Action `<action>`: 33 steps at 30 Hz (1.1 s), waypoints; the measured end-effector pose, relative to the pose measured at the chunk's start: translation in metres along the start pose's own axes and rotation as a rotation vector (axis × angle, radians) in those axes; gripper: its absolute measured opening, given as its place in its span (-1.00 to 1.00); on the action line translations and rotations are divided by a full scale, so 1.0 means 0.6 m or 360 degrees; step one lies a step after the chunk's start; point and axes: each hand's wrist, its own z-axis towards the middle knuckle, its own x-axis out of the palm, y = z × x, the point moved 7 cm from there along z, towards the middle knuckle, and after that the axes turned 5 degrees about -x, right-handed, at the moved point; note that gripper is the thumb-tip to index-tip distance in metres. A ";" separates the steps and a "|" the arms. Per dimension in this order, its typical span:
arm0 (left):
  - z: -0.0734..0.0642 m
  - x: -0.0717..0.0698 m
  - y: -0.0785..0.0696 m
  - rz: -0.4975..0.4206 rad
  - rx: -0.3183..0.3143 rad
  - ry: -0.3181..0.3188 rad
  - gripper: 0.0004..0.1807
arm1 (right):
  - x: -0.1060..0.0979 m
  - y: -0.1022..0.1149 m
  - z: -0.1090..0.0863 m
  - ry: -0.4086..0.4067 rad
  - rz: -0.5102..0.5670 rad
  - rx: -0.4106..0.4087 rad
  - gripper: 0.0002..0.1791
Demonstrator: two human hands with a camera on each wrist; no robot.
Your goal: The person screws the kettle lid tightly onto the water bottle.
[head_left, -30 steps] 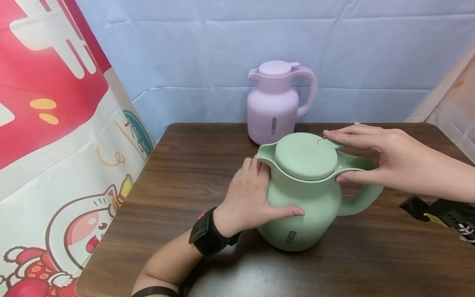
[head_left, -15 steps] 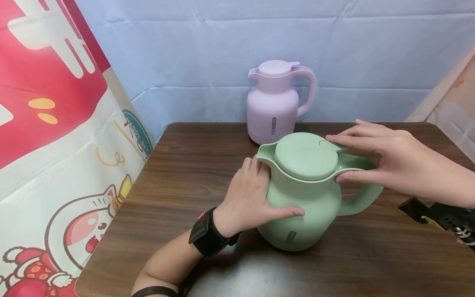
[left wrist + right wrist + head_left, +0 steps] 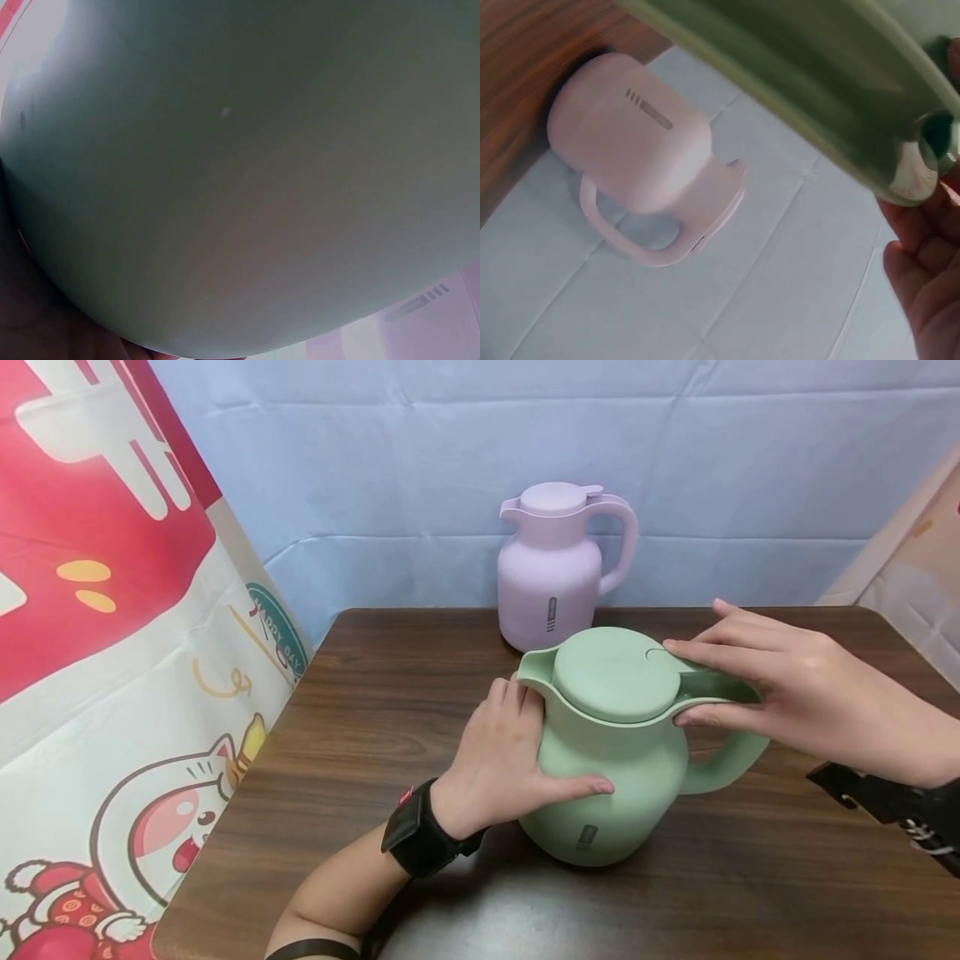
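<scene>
A green thermos jug (image 3: 611,760) stands upright on the wooden table, its spout to the left and its handle (image 3: 727,766) to the right. Its round lid (image 3: 617,675) is seated in the top. My left hand (image 3: 504,760) grips the neck and body from the left, thumb across the front. With my right hand (image 3: 795,672) I pinch the top of the handle side: the fingers lie over the lid's tab and the thumb is under the rim. The left wrist view is filled by the green body (image 3: 240,165); the right wrist view shows the handle's hollow top (image 3: 795,82).
Behind the green jug, near the table's back edge, stands a similar lilac thermos jug (image 3: 551,568). The dark wooden table (image 3: 390,693) meets a pale blue cloth (image 3: 390,485) at the back. A printed cloth (image 3: 112,693) hangs along the left side.
My right fingers have slid slightly right along the lid's tab, and the right wrist has lowered a little. The left hand and both jugs stay nearly where they were.
</scene>
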 end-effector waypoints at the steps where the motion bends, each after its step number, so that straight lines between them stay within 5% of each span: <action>1: 0.000 0.000 0.000 -0.0001 0.0001 0.0000 0.24 | -0.001 0.002 0.000 -0.0019 0.0000 -0.0013 -0.28; 21: -0.001 0.000 0.000 -0.0018 -0.0001 -0.0015 0.23 | -0.003 0.019 -0.007 -0.0198 -0.0071 -0.0075 -0.38; 28: 0.000 0.000 0.000 -0.0025 -0.0005 -0.0006 0.23 | 0.013 -0.022 -0.029 -0.0005 0.0424 0.0369 -0.43; 33: 0.000 0.001 0.000 -0.0030 -0.0009 -0.0002 0.24 | 0.021 -0.031 -0.050 -0.0043 0.0614 0.0490 -0.45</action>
